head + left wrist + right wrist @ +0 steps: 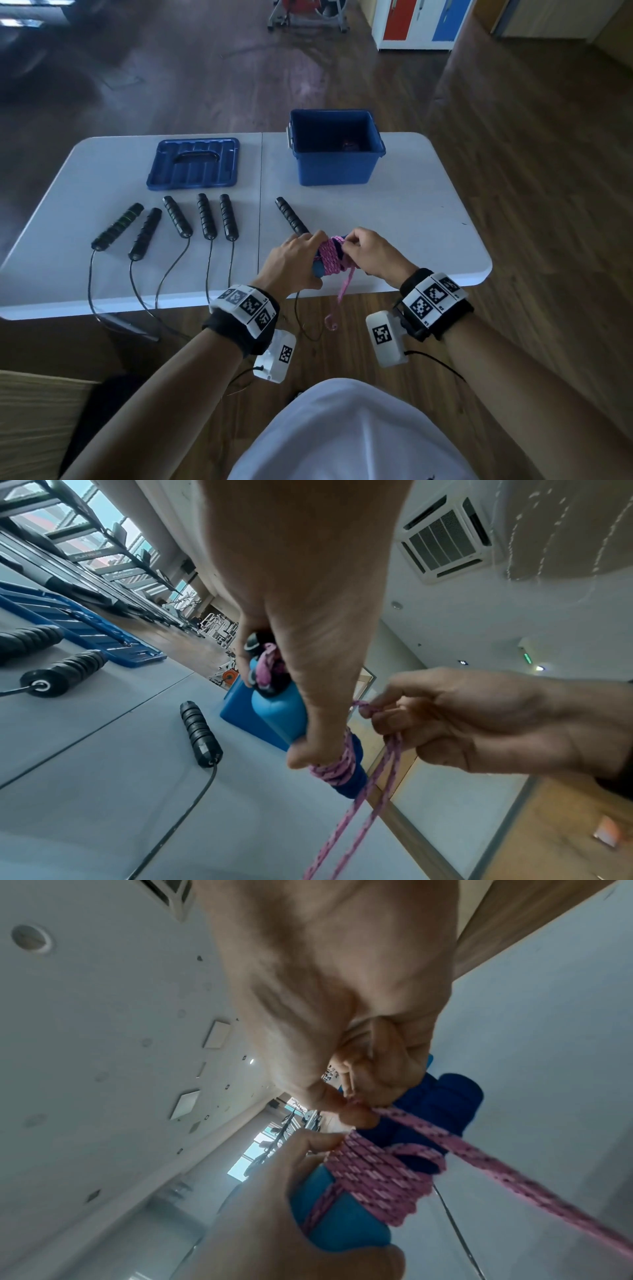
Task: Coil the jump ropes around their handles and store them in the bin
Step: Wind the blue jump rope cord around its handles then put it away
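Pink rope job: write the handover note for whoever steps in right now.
Left hand grips the blue handles with the pink rope mostly coiled round them.
Right hand pinches the rope's loose part; a tail hangs off the table edge.
Blue bin stands open on the table, its lid beside it; something dark lies inside.
Left: finish this coil, bin it, then coil the black-handled ropes laid out on the table.

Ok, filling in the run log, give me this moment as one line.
step: coiling | left hand: grips blue handles | right hand: pinches pink rope | bin: open
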